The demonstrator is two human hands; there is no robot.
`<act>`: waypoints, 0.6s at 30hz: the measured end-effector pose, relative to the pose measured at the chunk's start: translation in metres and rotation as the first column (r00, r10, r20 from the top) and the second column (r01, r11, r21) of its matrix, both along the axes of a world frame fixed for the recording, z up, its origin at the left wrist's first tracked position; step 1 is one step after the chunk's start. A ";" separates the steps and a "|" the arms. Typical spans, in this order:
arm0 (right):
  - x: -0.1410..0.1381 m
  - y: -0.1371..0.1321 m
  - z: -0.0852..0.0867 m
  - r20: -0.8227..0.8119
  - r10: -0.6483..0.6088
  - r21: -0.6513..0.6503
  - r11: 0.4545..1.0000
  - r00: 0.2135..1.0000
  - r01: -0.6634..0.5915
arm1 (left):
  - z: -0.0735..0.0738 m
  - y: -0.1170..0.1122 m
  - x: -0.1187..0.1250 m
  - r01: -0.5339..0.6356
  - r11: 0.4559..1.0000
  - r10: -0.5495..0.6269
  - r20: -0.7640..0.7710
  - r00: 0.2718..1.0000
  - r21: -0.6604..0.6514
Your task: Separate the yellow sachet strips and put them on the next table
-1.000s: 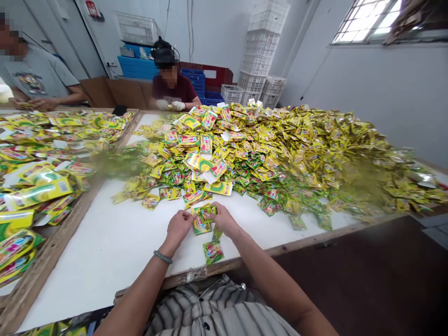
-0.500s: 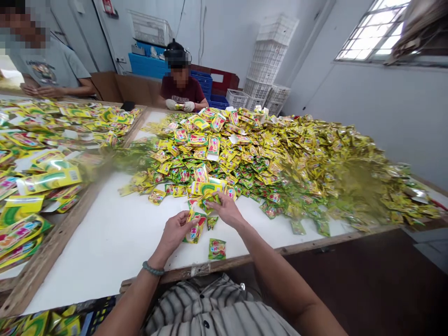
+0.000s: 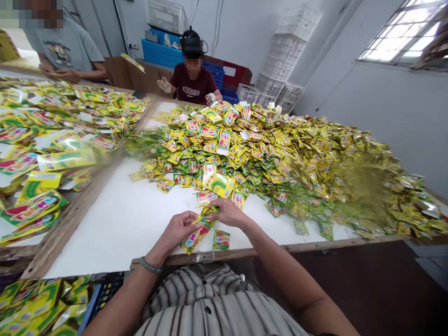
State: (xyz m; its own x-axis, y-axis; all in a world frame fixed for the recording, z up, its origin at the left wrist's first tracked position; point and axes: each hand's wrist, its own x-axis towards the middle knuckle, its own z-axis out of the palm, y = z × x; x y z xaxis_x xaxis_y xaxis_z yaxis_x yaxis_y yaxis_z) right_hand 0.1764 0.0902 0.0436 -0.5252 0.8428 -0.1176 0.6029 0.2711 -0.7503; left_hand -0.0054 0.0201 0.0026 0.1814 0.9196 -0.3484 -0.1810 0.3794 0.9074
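Note:
My left hand (image 3: 178, 232) is closed round a small yellow-and-green printed carton (image 3: 194, 238), which it holds tilted near the table's front edge. At the carton's upper end, my right hand (image 3: 227, 213) pinches a green candy packet (image 3: 210, 211). Packet and carton meet there, but my fingers hide whether the packet is inside. A loose green packet (image 3: 221, 239) lies flat just right of the carton. Beyond my hands, another yellow carton (image 3: 221, 185) rests at the foot of the packet heap.
A large heap of packets (image 3: 266, 154) covers the table's middle and right. Behind a wooden divider (image 3: 87, 210), cartons (image 3: 52, 200) fill the left section. A blue crate (image 3: 96, 303) of cartons stands lower left. Two people sit across; a carton (image 3: 133, 63) is airborne near the gloved one.
My hands have come together, bringing the packet to the carton's upper end. The gloved person's hands have parted, and a carton is in the air. My view has shifted.

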 end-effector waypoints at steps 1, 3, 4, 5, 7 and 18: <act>-0.001 -0.003 0.002 -0.005 0.006 -0.020 1.000 1.000 -0.006 | 0.001 -0.003 -0.001 -0.009 1.000 0.009 0.012 1.000 -0.010; -0.004 -0.006 0.006 -0.035 0.031 -0.048 0.998 0.999 -0.033 | 0.003 -0.008 -0.001 -0.016 1.000 0.017 0.050 0.999 -0.016; -0.006 -0.006 0.009 -0.051 0.044 -0.057 0.997 0.998 -0.047 | 0.004 -0.009 -0.001 -0.007 1.000 0.008 0.070 0.998 -0.014; -0.007 -0.007 0.011 -0.062 0.054 -0.059 0.997 0.997 -0.057 | 0.005 -0.010 -0.001 0.007 1.000 -0.006 0.086 0.996 -0.009; -0.011 -0.007 0.014 -0.059 0.058 -0.036 0.998 0.997 -0.060 | 0.006 -0.011 -0.001 0.037 0.999 -0.038 0.101 0.994 0.007; -0.010 -0.005 0.021 -0.187 -0.028 0.024 0.999 0.982 0.033 | -0.003 -0.005 0.007 0.024 0.957 0.017 -0.137 0.990 0.290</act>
